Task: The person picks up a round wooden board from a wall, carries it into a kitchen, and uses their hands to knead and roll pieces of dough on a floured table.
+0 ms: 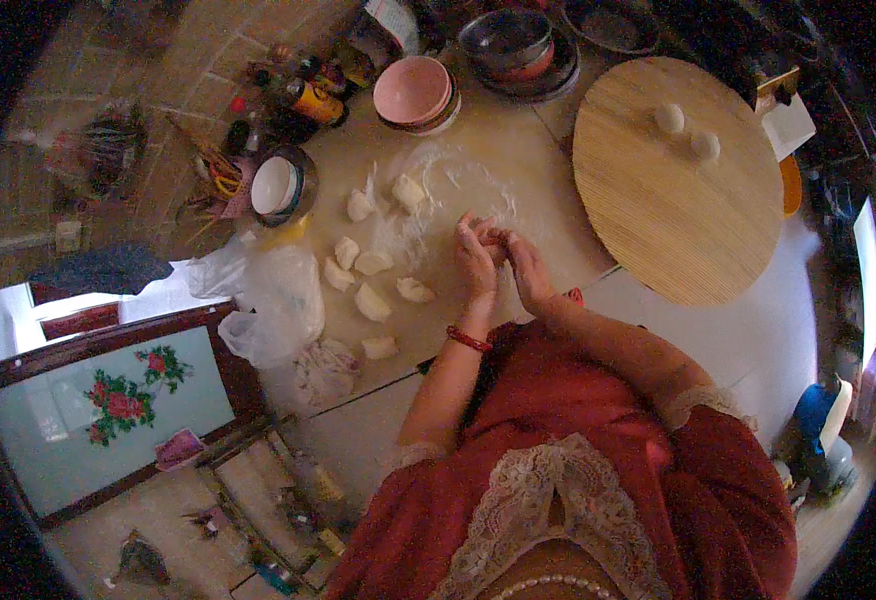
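Over the floured countertop (475, 169), near its front edge, my left hand (477, 259) and my right hand (529, 271) are cupped together with the fingers meeting. Whatever may lie between the palms is hidden. Left of my hands, several cut dough pieces are scattered, among them a blocky one (409, 193) in the flour, a wedge (372, 301) and a piece (380, 346) close to the front edge. To the right is a round wooden board (670, 225). Two smooth dough balls (669, 118) rest on its far part.
Stacked pink bowls (411, 90) and dark bowls (509, 45) stand at the back. White bowls (273, 186), bottles (314, 101) and a clear plastic bag (288, 292) line the left. A floral glass panel (122, 405) is at lower left. The board overhangs the counter's front edge.
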`<state>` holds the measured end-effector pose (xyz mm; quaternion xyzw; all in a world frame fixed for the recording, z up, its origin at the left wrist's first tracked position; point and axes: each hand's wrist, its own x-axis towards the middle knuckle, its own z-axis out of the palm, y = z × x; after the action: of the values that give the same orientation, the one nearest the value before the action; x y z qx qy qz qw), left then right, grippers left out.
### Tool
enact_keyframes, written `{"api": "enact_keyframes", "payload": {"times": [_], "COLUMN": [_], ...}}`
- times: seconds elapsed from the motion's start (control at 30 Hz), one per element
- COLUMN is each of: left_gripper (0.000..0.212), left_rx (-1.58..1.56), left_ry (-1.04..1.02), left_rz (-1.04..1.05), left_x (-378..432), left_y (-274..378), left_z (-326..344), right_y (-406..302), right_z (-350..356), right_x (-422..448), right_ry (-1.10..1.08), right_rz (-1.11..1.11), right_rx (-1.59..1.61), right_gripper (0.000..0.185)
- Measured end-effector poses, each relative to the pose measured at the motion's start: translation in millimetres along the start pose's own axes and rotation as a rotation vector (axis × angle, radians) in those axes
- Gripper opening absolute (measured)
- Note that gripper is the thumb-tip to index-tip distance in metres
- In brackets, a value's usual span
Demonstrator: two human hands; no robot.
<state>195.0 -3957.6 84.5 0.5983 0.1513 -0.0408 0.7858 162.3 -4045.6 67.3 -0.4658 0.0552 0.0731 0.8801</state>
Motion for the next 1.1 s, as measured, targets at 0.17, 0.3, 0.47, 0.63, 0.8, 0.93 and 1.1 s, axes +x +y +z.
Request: {"api": "enact_keyframes", "payload": {"times": [0.17, 0.3, 0.47, 0.63, 0.8, 0.93, 1.1], "left_gripper": [0.041, 0.041, 0.042, 0.043, 0.038, 0.039, 0.043], "left_rx": [0.435, 0.756, 0.607, -0.025, 1.103, 1.043, 0.061], "left_ry": [-0.068, 0.191, 0.227, 0.116, 0.114, 0.259, 0.014], "left_rz": [0.148, 0.635, 0.505, -0.054, 0.742, 0.539, -0.029], "left_x": [-12.4, 14.6, 26.9, 0.7, -4.2, 2.5, -7.8], "left_y": [-12.1, -34.9, -37.6, -22.4, -28.1, -13.8, 8.1], "left_z": [-16.6, -36.8, -22.0, -8.8, -21.2, -37.2, 1.8], "right_y": [4.0, -0.3, -11.2, -0.5, -5.0, -6.7, -7.4], "right_z": [0.6, 10.7, 13.4, -5.1, 1.6, 8.2, 5.4], "right_x": [-10.5, -15.9, -1.8, -3.0, -9.9, -12.2, -0.2], "right_ry": [0.026, 0.137, 0.045, 0.017, 0.088, 0.084, 0.097], "right_rz": [-0.026, 0.06, 0.041, -0.008, 0.031, 0.094, 0.076], "right_rx": [-0.097, 0.109, 0.013, -0.028, -0.002, 0.046, -0.025], "right_gripper": [0.044, 0.048, 0.047, 0.047, 0.046, 0.048, 0.046]}}
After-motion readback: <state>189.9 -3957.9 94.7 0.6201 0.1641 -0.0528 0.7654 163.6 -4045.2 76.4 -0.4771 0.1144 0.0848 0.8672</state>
